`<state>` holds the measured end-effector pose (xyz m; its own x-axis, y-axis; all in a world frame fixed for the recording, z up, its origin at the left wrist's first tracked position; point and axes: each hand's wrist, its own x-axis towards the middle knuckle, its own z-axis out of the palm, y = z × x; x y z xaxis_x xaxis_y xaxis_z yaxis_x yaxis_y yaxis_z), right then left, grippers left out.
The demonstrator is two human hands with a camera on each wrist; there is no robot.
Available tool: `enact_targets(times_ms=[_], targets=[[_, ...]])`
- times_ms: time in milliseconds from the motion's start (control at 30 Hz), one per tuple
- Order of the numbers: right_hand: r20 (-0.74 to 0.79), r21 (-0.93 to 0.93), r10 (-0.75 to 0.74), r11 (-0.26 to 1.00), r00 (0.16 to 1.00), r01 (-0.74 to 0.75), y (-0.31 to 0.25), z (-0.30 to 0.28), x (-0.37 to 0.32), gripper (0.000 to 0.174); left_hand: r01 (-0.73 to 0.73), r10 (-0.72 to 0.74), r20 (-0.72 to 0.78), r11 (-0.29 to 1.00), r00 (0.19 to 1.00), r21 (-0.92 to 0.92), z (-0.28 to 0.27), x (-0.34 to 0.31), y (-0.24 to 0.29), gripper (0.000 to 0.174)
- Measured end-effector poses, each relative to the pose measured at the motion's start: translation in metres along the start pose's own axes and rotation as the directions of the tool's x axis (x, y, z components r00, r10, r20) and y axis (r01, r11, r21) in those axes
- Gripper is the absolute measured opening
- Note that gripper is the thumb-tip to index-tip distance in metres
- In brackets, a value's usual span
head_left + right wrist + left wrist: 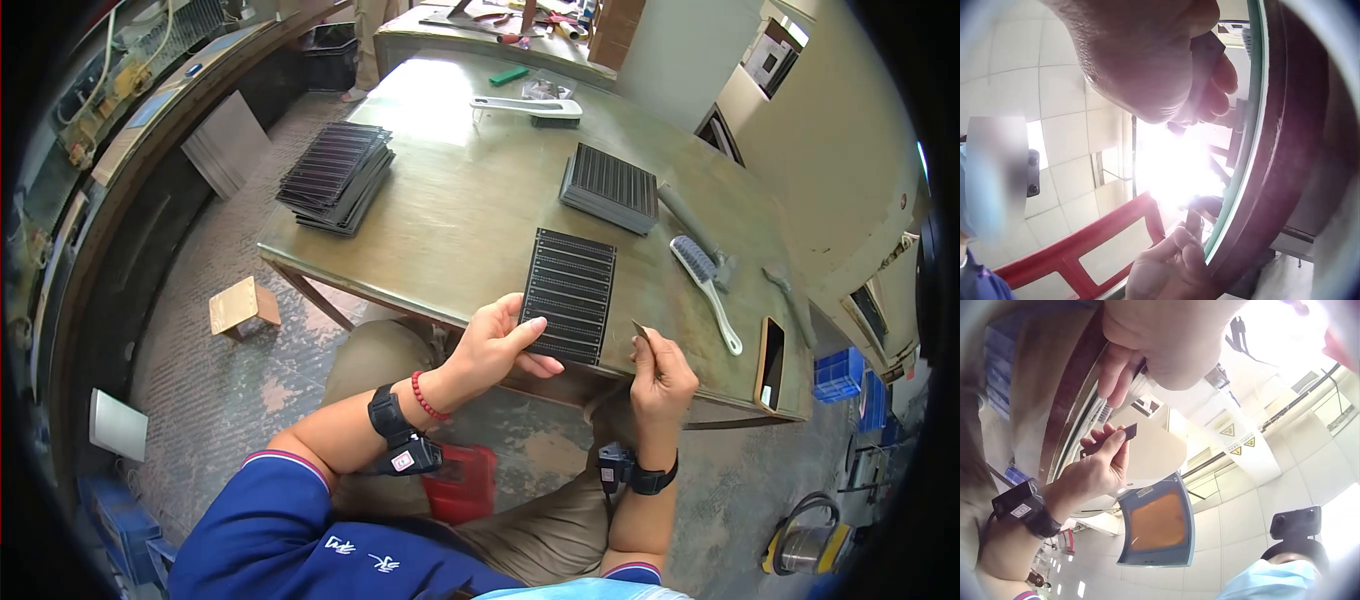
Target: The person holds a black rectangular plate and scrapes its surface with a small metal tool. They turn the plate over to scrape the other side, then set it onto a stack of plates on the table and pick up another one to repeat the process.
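My left hand [497, 342] grips the lower left side of a black slotted panel [568, 290], thumb on its face. The panel, lined with rows of small marks like a circuit board sheet, overlaps the table's front edge in the head view. To its right, my right hand [662, 375] pinches a small flat dark blade-like piece [640, 329] between thumb and fingers, its pointed end up. In the left wrist view that piece [1130, 432] sticks out past the thumb. A neat stack of similar panels [612, 185] lies beyond the hands, and a looser stack [335, 175] at the left.
On the green table [460, 210] a white-handled brush [721, 315] lies at the right, beside a hammer-like tool [690, 215] and a phone [770, 362] near the corner. Another brush [525, 106] and a green piece [509, 76] lie at the back. A wooden stool [240, 307] stands left.
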<state>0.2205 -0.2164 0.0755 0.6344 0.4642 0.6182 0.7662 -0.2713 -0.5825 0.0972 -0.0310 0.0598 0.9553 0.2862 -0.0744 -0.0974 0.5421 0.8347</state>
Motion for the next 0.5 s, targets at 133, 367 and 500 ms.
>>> enact_targets(times_ms=[133, 367, 500], targets=[[-0.013, 0.063, 0.022, 0.998, 1.0, -0.021, 0.005, -0.001, -0.003, 0.013, -0.013, 0.013, 0.017, 1.0, 1.0, -0.006, 0.0, 0.002, -0.006, 0.027], [0.0, 0.088, 0.049, 0.995, 0.999, -0.049, 0.0, -0.003, -0.004, 0.013, -0.036, 0.036, -0.001, 0.998, 0.999, 0.046, 0.001, 0.004, -0.013, 0.022], [0.032, 0.113, 0.07, 0.991, 0.997, -0.074, -0.003, -0.003, -0.005, 0.013, -0.034, 0.035, -0.017, 0.998, 0.999, 0.058, 0.004, 0.002, -0.014, 0.021]])
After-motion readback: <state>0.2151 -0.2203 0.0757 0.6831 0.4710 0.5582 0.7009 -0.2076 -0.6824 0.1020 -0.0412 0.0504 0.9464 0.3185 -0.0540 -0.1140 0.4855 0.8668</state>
